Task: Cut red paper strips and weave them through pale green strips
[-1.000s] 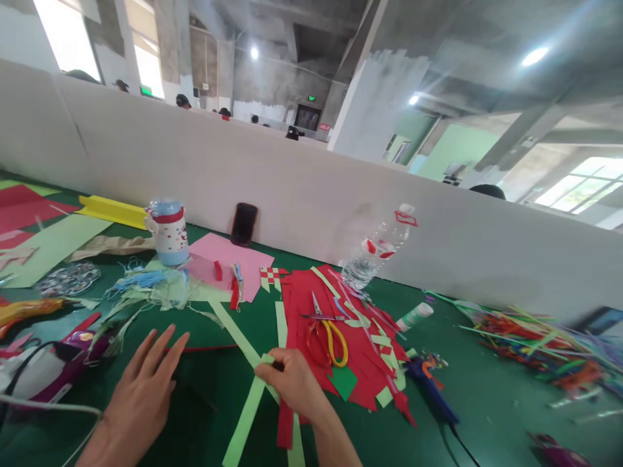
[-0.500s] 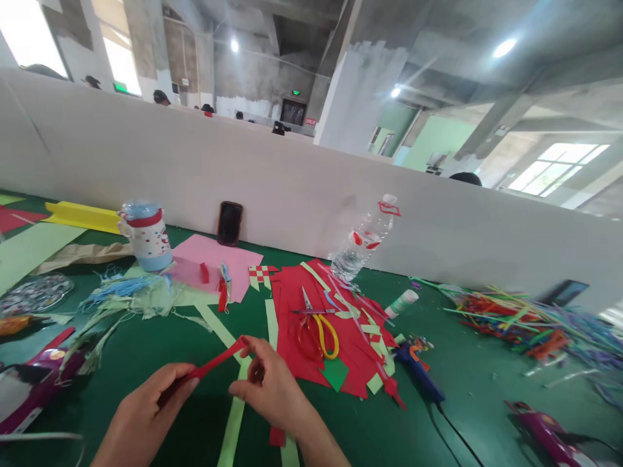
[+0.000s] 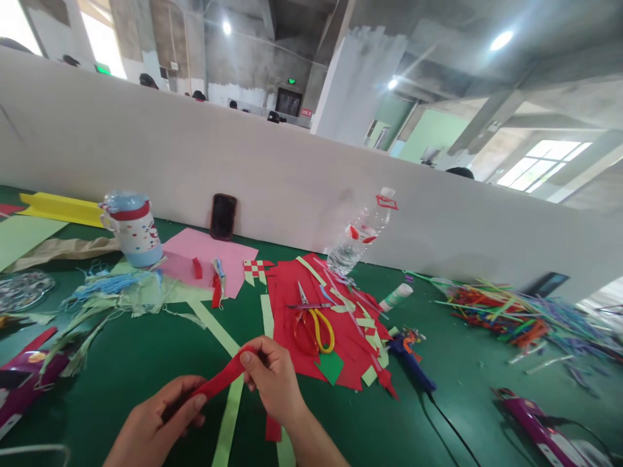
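Note:
A red paper strip (image 3: 221, 381) stretches between my two hands, above the green tabletop. My left hand (image 3: 163, 415) pinches its lower end between thumb and fingers. At the upper end, my right hand (image 3: 273, 376) grips it with the thumb on top. Beneath the hands lie pale green paper strips (image 3: 228, 421) and another red strip (image 3: 273, 428), partly hidden by my right forearm. Beyond my right hand, scissors (image 3: 314, 324) with red and yellow handles rest on a pile of red paper (image 3: 348, 370). A small red-and-green woven piece (image 3: 256, 269) lies left of that pile.
A tilted water bottle (image 3: 360, 237) and a phone (image 3: 224, 216) lean against the partition. A blue glue gun (image 3: 413, 366) with a cord lies right of the paper. A cup (image 3: 134, 230), purple tools (image 3: 535, 421) and bundled coloured stems (image 3: 501, 311) stand or lie around.
My right thumb has closed down onto the red strip, whose flat face now turns more toward me. The whole view has shifted slightly.

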`<state>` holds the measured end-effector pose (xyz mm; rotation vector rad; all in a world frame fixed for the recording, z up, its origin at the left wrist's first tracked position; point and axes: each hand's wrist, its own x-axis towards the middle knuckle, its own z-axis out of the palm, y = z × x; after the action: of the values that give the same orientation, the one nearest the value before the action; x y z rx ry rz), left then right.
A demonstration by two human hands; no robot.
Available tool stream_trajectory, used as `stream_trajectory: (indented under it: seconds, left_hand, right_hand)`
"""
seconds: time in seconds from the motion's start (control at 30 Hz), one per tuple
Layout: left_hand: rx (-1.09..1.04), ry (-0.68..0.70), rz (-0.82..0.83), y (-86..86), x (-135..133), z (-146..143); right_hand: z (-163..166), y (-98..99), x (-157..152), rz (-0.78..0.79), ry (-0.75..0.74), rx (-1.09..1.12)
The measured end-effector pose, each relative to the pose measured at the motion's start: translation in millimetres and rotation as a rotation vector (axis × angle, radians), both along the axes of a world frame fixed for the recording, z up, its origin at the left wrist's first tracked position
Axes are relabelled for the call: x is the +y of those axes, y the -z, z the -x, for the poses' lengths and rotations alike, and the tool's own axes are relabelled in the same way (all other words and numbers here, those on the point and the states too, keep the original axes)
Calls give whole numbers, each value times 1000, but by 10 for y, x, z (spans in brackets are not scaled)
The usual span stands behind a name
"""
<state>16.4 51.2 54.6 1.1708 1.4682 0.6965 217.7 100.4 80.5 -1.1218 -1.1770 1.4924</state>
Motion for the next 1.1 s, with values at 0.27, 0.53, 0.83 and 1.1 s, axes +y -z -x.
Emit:
stream_trajectory:
  seconds: [0.27,0.53,0.83,1.1]
  left_hand:
    - [-38,-64,-19,128,-109,4]
    - [-52,-77,-13,152,-122,38]
    - [-21,-26,-8,120,-124,129]
    - [-34,-14,-50,-21,-70,78]
  right_hand:
    - [-18,-18,27,20,7,-6]
    - [-24,-5,45,2,40,-22]
    - [-120,-15,120,-51,126,-27]
    - [-164,-32,149,-85,140,-41]
